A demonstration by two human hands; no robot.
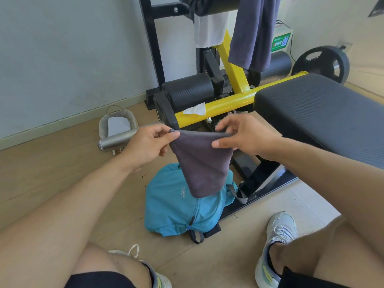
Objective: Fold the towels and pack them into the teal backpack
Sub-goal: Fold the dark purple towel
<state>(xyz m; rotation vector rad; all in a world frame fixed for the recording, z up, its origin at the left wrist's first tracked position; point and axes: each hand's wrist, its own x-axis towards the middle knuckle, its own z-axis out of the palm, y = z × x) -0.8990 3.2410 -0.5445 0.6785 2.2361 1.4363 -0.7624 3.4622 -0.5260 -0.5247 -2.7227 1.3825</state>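
The teal backpack (176, 206) lies on the wooden floor (52, 173) between the person's feet and the gym machine. Above it hangs a folded grey towel (200, 163) — the left hand (147, 145) pinches one top corner, the right hand (242, 136) the other. Farther back, another grey towel (251, 34) drapes over a padded bar.

Pale wall (62, 48), wooden floor (52, 173) — yellow-framed (black-padded) gym bench (322, 113).

Between your left hand (148, 142) and right hand (245, 135) hangs the towel (200, 163); the backpack (176, 206) lies below them.
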